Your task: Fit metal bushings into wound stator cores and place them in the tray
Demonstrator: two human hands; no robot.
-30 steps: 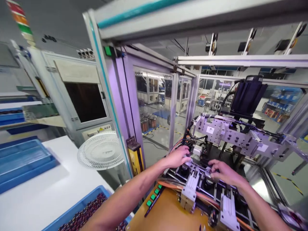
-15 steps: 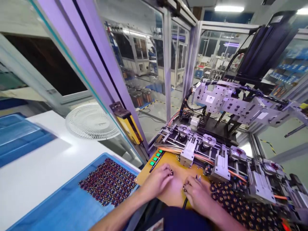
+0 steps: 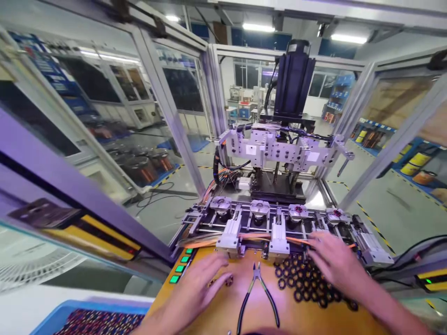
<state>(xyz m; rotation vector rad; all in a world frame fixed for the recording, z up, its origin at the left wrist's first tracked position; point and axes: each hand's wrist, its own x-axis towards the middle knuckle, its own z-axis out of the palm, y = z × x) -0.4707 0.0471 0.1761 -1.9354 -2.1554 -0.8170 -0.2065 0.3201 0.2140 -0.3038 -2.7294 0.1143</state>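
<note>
Left hand [image 3: 199, 291] lies palm down on the orange surface [image 3: 300, 321]. Its grip is apart with the fingers flat, and the tips are just beside one loose ring [image 3: 229, 280]. Right hand [image 3: 337, 265] sits over the pile of dark rings [image 3: 300, 284], at about 3 o'clock from the cutters [image 3: 257, 275]. Its fingers are spread, but can't tell if there's a ring pinched underneath. The row of round holders [image 3: 260, 208] is up at 12 o'clock, behind the orange tubes [image 3: 296, 240].

What could go wrong, imo: the pile is loose and touches the right hand, so a careless sweep could push rings off the 3 o'clock edge or under the tubes. The cutters lie open between both hands, so there's a snag risk. The green buttons [image 3: 179, 268] at 9 o'clock are near the left wrist, so an accidental bump looks possible.
</note>
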